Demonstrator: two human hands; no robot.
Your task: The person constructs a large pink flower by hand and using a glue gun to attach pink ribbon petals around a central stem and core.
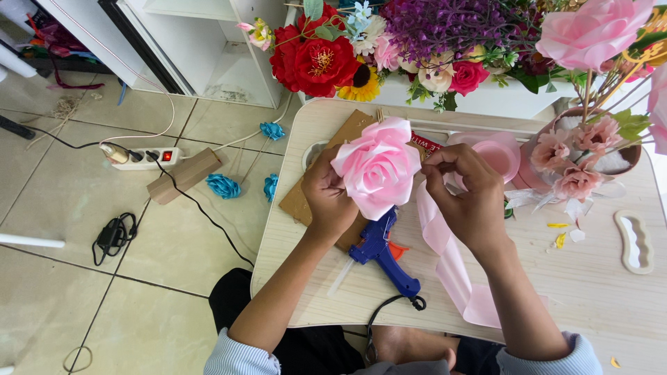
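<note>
Pale pink ribbon rose [379,167], blue glue gun [384,253], red flowers [316,59], striped sleeves [233,357].

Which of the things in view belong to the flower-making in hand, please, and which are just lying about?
In use: pink ribbon rose, held by left hand and right hand; pink ribbon strip; ribbon roll; blue glue gun.

Lying about: blue ribbon roses on floor; power strip; flower arrangement; white plastic piece.

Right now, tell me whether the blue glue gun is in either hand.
No: the blue glue gun lies on the table while both hands work the pink ribbon rose.
</note>
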